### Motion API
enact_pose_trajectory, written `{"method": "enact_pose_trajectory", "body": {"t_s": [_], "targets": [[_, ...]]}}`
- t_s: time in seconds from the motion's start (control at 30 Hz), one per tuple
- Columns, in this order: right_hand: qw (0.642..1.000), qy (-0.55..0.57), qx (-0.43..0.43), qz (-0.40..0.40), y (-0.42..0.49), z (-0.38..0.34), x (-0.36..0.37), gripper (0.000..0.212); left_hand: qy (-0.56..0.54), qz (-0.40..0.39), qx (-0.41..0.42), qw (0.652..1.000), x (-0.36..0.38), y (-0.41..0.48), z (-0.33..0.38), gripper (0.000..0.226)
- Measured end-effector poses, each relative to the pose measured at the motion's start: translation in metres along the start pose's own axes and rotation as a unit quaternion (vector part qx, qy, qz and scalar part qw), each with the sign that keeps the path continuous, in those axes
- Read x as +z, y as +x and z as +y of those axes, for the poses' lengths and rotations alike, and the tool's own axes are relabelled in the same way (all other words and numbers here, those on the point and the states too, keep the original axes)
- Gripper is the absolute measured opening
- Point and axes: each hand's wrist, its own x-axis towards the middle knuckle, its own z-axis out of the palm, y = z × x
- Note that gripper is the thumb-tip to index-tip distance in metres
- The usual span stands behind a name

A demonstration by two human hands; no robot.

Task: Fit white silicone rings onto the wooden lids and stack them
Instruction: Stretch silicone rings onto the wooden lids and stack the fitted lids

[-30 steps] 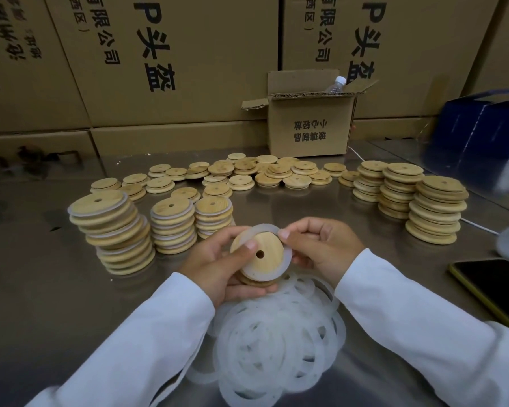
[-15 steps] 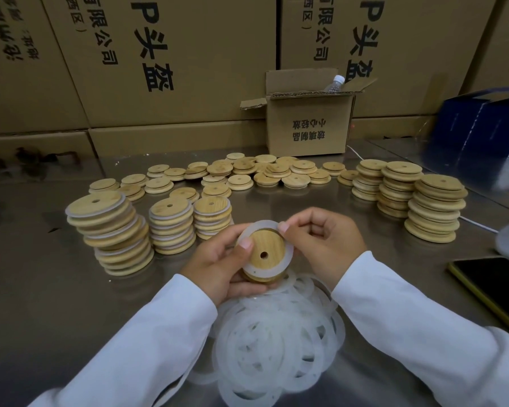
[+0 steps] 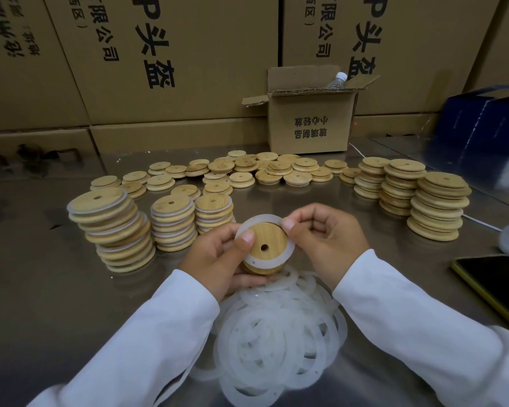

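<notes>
Grips the wooden lid (image 3: 267,242) in the left hand (image 3: 218,261), thumb on top. Pinches the white ring (image 3: 260,219) around it with the right hand (image 3: 326,239).

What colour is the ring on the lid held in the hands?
The ring is translucent white; the head view shows it.

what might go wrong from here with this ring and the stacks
The silicone ring looks only partly seated on the wooden lid; if the right hand drops its pinch it may spring off. The finished stack at far left sits crooked, so adding another lid could topple it.
</notes>
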Motion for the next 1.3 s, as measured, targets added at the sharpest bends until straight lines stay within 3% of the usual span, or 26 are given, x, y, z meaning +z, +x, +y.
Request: {"method": "enact_pose_trajectory", "body": {"t_s": [0.33,0.73,0.9,1.1,1.2,1.3], "targets": [[0.997,0.028,0.064,-0.021,-0.002,-0.003,0.001,0.014,0.024,0.038,0.028,0.999,-0.001,0.001,-0.002,0.013],[0.999,0.038,0.022,-0.032,-0.007,-0.013,0.004,0.009,-0.084,0.02,0.054,0.995,-0.004,0.004,0.0,0.031],[0.997,0.066,0.024,0.008,-0.011,-0.01,0.006,0.007,-0.031,0.028,0.086,0.995,0.0,0.003,-0.002,0.031],[0.996,0.054,0.042,0.049,-0.015,-0.001,0.012,0.008,-0.122,0.06,0.052,0.989,-0.001,0.005,-0.002,0.033],[0.991,0.081,0.082,0.062,-0.013,-0.001,0.012,0.009,-0.1,0.05,0.036,0.993,0.001,0.004,-0.003,0.034],[0.99,0.069,0.093,0.076,-0.01,0.0,0.008,0.01,-0.046,0.048,0.035,0.997,0.0,0.004,-0.005,0.021]]}}
